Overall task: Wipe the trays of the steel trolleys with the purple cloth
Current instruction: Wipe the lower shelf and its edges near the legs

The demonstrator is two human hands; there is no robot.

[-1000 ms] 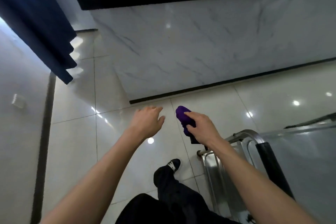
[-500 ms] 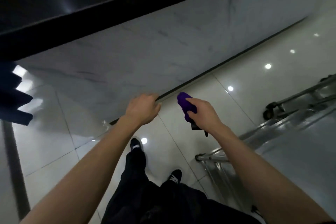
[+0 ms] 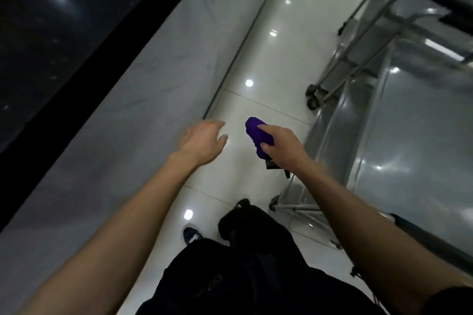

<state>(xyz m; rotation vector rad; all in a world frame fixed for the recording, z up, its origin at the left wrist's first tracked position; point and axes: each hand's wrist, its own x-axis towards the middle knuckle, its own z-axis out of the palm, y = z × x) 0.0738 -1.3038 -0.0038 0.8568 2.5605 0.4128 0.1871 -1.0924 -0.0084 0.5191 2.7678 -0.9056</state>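
Glossy white tile floor [image 3: 258,64] runs as a corridor between a grey marble wall face [image 3: 143,100] on the left and steel trolleys [image 3: 414,120] on the right; open floor is seen ahead of both hands. The purple cloth [image 3: 257,135] is bunched in the right hand [image 3: 280,144], gripped by curled fingers and thumb, cloth sticking out past the fingertips. The nearest trolley tray [image 3: 422,135] lies just right of that hand, not touched. The left hand [image 3: 202,140] is held loose, fingers slightly spread, nothing held.
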